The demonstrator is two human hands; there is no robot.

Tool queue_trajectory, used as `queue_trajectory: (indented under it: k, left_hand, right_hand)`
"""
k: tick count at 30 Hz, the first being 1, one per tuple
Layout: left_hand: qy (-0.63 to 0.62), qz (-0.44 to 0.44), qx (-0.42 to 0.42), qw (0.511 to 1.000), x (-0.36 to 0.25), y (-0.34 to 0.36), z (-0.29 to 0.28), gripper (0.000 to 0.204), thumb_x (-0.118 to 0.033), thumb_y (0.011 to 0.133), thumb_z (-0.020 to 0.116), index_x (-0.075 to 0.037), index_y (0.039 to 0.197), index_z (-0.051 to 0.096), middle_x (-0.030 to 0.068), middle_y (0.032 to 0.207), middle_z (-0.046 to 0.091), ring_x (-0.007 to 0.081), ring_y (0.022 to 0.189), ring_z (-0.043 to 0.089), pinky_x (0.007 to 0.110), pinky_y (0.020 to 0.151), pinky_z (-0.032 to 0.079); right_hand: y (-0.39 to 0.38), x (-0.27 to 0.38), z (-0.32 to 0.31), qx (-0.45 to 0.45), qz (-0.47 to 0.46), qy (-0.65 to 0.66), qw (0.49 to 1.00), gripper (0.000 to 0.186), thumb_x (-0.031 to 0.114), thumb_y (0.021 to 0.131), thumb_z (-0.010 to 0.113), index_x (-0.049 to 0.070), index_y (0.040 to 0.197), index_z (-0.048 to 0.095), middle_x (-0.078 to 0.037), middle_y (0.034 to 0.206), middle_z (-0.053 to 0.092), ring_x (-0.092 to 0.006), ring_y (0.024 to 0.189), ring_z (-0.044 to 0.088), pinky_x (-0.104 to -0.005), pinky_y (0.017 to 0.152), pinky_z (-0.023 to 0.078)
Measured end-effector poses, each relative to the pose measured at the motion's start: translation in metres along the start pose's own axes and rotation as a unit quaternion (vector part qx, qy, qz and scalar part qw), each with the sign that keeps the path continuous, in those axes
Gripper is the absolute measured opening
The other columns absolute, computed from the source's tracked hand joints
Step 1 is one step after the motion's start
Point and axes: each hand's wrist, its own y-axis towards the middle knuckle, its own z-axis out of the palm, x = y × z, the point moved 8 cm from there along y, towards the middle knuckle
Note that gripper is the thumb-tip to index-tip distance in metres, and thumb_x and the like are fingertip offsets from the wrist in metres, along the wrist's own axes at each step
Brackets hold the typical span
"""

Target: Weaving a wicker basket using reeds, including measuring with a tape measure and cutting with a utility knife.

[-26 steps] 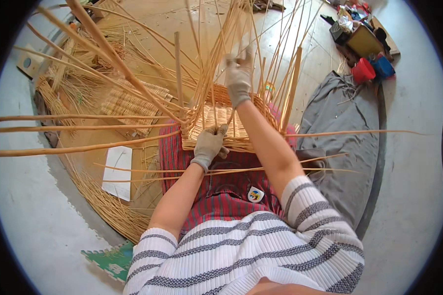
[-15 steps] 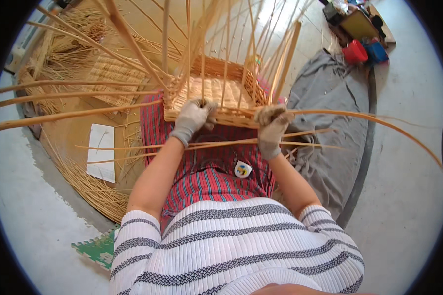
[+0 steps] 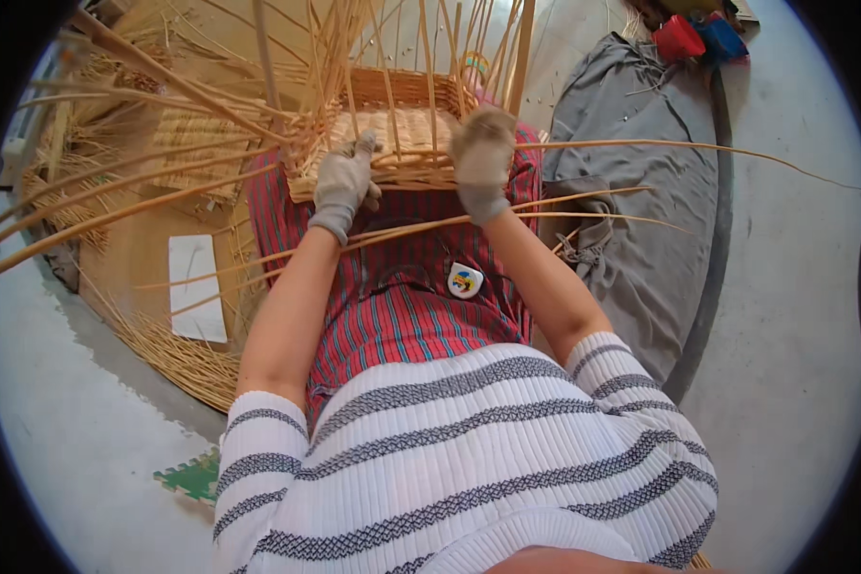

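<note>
A half-woven wicker basket (image 3: 416, 175) rests across my lap, with tall upright stakes rising around its woven base (image 3: 392, 126). My gloved left hand (image 3: 344, 182) is closed on the near wall, thumb up on the inner side and fingers outside. At the near right corner, my gloved right hand (image 3: 484, 163) is blurred by motion but looks closed around a long willow rod (image 3: 641, 144), which stretches away to the right. Two or more loose rods (image 3: 402, 228) lie across my lap below both hands, passing under my forearms.
Thick rods (image 3: 124, 220) fan out left from the basket. A woven panel (image 3: 196, 148), a white sheet (image 3: 197, 287) and a bundle of thin rods (image 3: 177, 359) lie at left. On the right are a grey cloth (image 3: 631, 220), a red container (image 3: 677, 38) and a blue one (image 3: 722, 40).
The basket and both hands appear higher and slightly left in view. My right hand has risen relative to the near wall, and the long rod runs straighter to the right.
</note>
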Motion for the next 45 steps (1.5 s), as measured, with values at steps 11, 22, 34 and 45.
queue_trajectory:
  k: [11,22,34,45]
  left_hand:
    - [0.002,0.224,0.1,0.969,-0.077,-0.019,0.062,0.04,-0.03,0.101,0.057,-0.002,0.13,0.056,0.0146,0.096,0.07,0.0196,0.063,0.068,0.032,0.06,0.057]
    - [0.123,-0.017,0.133,0.983,-0.05,-0.016,0.096,0.059,-0.048,0.104,0.041,0.005,0.124,0.057,0.0181,0.069,0.071,0.0251,0.057,0.071,0.036,0.059,0.059]
    - [0.108,0.112,0.137,0.978,-0.07,0.015,0.104,0.061,-0.047,0.086,0.074,0.0,0.121,0.056,0.0217,0.094,0.069,0.0246,0.061,0.07,0.035,0.058,0.057]
    - [0.134,0.36,0.029,0.923,-0.072,-0.068,0.007,0.044,-0.025,0.09,0.073,-0.004,0.125,0.058,0.0151,0.095,0.069,0.0192,0.077,0.069,0.028,0.073,0.054]
  right_hand:
    - [-0.076,-0.132,-0.018,-0.074,0.513,0.695,0.499,0.022,0.0,0.095,0.062,0.01,0.111,0.049,-0.011,0.095,0.067,-0.0224,0.085,0.069,-0.0347,0.078,0.06]
    - [0.134,-0.021,0.089,0.137,0.06,0.472,0.869,0.057,-0.001,0.092,0.059,0.017,0.144,0.043,-0.011,0.14,0.056,-0.0177,0.097,0.065,-0.028,0.085,0.055]
    - [-0.044,-0.155,0.02,-0.092,0.493,0.648,0.573,0.024,0.032,0.107,0.043,0.012,0.12,0.047,0.0,0.062,0.041,-0.0137,0.05,0.04,-0.0377,0.054,0.048]
    - [-0.014,-0.132,-0.041,0.138,0.503,0.566,0.638,0.019,0.016,0.103,0.05,0.002,0.111,0.06,-0.008,0.08,0.066,-0.0179,0.081,0.068,-0.0344,0.076,0.056]
